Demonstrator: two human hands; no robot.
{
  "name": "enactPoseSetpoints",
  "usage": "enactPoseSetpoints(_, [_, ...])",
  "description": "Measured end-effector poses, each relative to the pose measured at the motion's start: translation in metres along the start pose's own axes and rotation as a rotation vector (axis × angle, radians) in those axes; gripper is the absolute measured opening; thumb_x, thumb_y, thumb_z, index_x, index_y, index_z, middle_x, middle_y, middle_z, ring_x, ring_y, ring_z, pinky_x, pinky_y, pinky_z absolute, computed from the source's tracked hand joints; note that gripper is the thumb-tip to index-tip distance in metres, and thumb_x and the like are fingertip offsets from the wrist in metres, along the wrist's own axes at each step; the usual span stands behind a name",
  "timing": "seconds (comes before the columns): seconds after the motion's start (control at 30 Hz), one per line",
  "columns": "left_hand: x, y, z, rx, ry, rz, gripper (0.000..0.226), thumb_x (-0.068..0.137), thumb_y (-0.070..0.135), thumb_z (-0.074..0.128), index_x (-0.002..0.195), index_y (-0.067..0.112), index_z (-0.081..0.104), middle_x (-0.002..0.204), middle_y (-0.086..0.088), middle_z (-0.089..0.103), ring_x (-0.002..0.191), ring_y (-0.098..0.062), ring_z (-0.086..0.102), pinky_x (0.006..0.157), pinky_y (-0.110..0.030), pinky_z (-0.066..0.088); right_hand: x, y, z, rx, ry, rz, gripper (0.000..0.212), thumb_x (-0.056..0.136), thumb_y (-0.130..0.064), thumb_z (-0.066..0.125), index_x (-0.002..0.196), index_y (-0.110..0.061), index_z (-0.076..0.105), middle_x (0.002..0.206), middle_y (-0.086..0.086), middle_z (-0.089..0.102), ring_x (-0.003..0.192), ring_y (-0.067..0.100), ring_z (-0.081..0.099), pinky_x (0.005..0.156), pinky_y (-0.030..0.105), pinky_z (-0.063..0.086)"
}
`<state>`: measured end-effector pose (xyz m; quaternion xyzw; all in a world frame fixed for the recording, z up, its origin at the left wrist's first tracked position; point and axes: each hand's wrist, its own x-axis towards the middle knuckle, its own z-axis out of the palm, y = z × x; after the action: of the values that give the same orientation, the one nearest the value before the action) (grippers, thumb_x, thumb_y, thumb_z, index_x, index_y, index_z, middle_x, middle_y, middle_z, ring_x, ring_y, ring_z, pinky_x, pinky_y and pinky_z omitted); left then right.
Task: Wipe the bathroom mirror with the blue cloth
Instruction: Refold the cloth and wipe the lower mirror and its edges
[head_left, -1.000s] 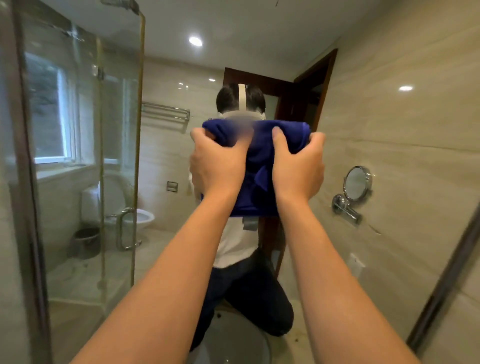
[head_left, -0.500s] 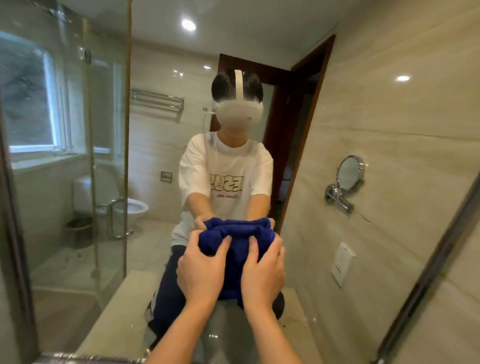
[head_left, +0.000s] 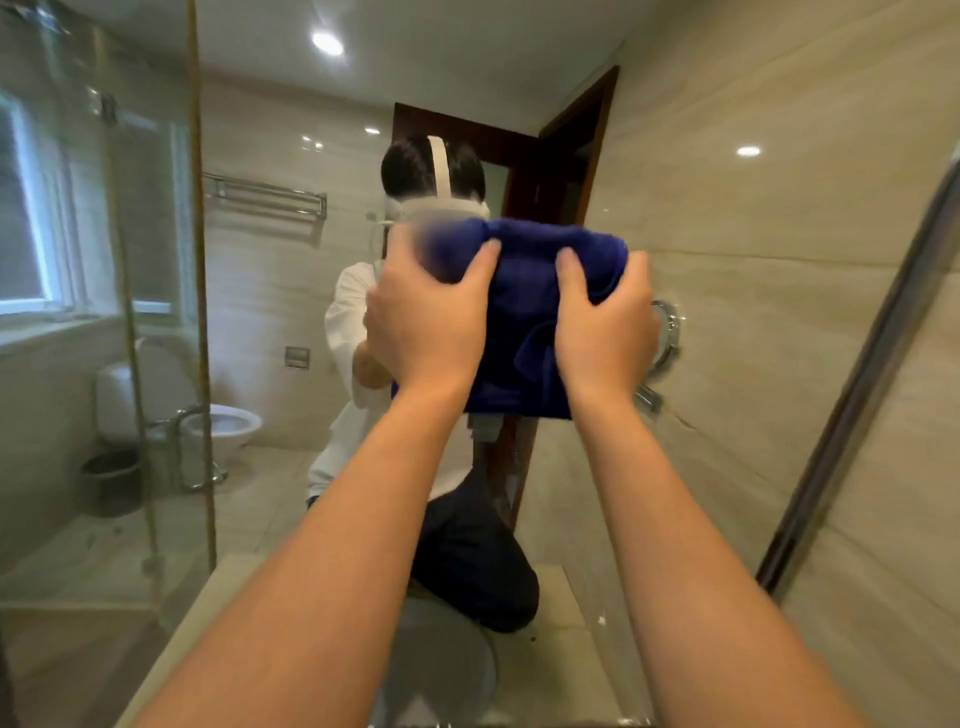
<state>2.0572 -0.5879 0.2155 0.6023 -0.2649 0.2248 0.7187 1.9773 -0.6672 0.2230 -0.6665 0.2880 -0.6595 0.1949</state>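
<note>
No writing can be read anywhere in view; the print on the reflected white T-shirt is hidden behind the cloth and hands.

The blue cloth (head_left: 524, 317) is a deep royal-blue terry towel, thick and soft-looking, bunched into a fat roll along its top edge and hanging in loose folds below. It is pressed flat against the bathroom mirror (head_left: 727, 322), just above the centre of the view, covering the lower part of the reflected head and the chest. Its upper left corner is smeared by motion blur.

The left hand (head_left: 431, 322) sits on the cloth's 9 o'clock side, the right hand (head_left: 602, 317) on its 3 o'clock side, both palms against the fabric with thumbs pointing up and inward. Each grip is clenched on the cloth, fingers curled over the rolled top edge. Both bare forearms reach up from 6 o'clock.

The mirror is a large, smooth pane with a dark metal frame edge (head_left: 857, 389) slanting down at 3 o'clock. Reflected in it: glossy beige stone-look wall tiles, a chrome towel rack (head_left: 265, 200) at 10 o'clock, a white toilet (head_left: 228, 423) and a dark round bin (head_left: 111, 478) at 8 o'clock behind a clear glass shower screen with a brass-coloured edge, and a dark wood door frame (head_left: 576, 140) at 12 o'clock. A round chrome wall mirror (head_left: 667, 332) peeks out just beside the right hand. A pale stone bench (head_left: 197, 608) runs along the bottom
</note>
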Motion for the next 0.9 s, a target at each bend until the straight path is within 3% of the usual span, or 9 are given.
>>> enactPoseSetpoints(0.13, [0.016, 0.018, 0.022, 0.16, 0.005, 0.068, 0.035, 0.085, 0.052, 0.067, 0.103, 0.026, 0.054, 0.084, 0.014, 0.058, 0.078, -0.011, 0.053, 0.066, -0.029, 0.04, 0.034, 0.002, 0.005, -0.128, -0.067, 0.003, 0.034, 0.093, -0.048, 0.055, 0.104, -0.016, 0.05, 0.087, -0.007, 0.058, 0.081, 0.018, 0.057, 0.066, 0.03, 0.039])
enactPoseSetpoints(0.23, [0.003, 0.003, 0.024, 0.189, 0.001, 0.112, 0.035, 0.086, 0.052, 0.065, 0.103, 0.024, 0.055, 0.08, 0.012, 0.058, 0.078, -0.016, 0.058, 0.068, -0.034, 0.047, 0.022, 0.019, 0.012, -0.126, -0.015, -0.054, 0.033, 0.095, -0.045, 0.053, 0.105, -0.015, 0.049, 0.093, 0.0, 0.062, 0.081, 0.019, 0.059, 0.066, 0.035, 0.045])
enactPoseSetpoints(0.3, [-0.016, -0.02, 0.022, 0.194, -0.009, 0.103, 0.035, 0.085, 0.052, 0.066, 0.102, 0.023, 0.056, 0.074, 0.014, 0.055, 0.076, -0.019, 0.059, 0.068, -0.036, 0.048, -0.001, 0.041, 0.016, -0.111, 0.012, -0.069, 0.03, 0.097, -0.042, 0.052, 0.104, -0.013, 0.048, 0.094, 0.001, 0.06, 0.078, 0.017, 0.055, 0.065, 0.03, 0.04])
enactPoseSetpoints(0.43, [-0.092, -0.086, 0.006, 0.254, -0.09, -0.05, 0.033, 0.086, 0.051, 0.067, 0.106, 0.028, 0.055, 0.082, 0.005, 0.064, 0.083, -0.029, 0.064, 0.066, -0.033, 0.04, -0.091, 0.109, 0.016, -0.154, -0.097, 0.058, 0.032, 0.097, -0.041, 0.049, 0.11, -0.011, 0.052, 0.098, 0.001, 0.059, 0.084, 0.019, 0.057, 0.066, 0.03, 0.041])
enactPoseSetpoints(0.57, [-0.165, -0.141, -0.015, 0.279, -0.201, -0.279, 0.024, 0.087, 0.045, 0.069, 0.1, 0.03, 0.054, 0.075, 0.009, 0.06, 0.083, -0.031, 0.065, 0.066, -0.031, 0.036, -0.171, 0.165, 0.004, -0.193, -0.275, 0.322, 0.041, 0.096, -0.039, 0.052, 0.127, -0.012, 0.052, 0.115, 0.004, 0.062, 0.103, 0.025, 0.06, 0.082, 0.034, 0.045])
enactPoseSetpoints(0.73, [-0.176, -0.151, -0.018, 0.199, -0.243, -0.414, 0.024, 0.085, 0.041, 0.071, 0.1, 0.029, 0.056, 0.076, 0.012, 0.062, 0.081, -0.021, 0.064, 0.066, -0.032, 0.042, -0.173, 0.171, -0.013, -0.138, -0.352, 0.393, 0.017, 0.094, -0.035, 0.057, 0.105, -0.022, 0.054, 0.098, -0.005, 0.065, 0.092, 0.017, 0.062, 0.081, 0.033, 0.05])
enactPoseSetpoints(0.9, [-0.145, -0.11, -0.01, 0.083, -0.237, -0.308, 0.025, 0.082, 0.048, 0.071, 0.095, 0.033, 0.056, 0.084, 0.011, 0.066, 0.084, -0.017, 0.064, 0.075, -0.041, 0.054, -0.13, 0.134, -0.031, -0.029, -0.223, 0.306, 0.012, 0.094, -0.036, 0.059, 0.091, -0.026, 0.053, 0.086, -0.009, 0.063, 0.081, 0.008, 0.059, 0.072, 0.029, 0.047])
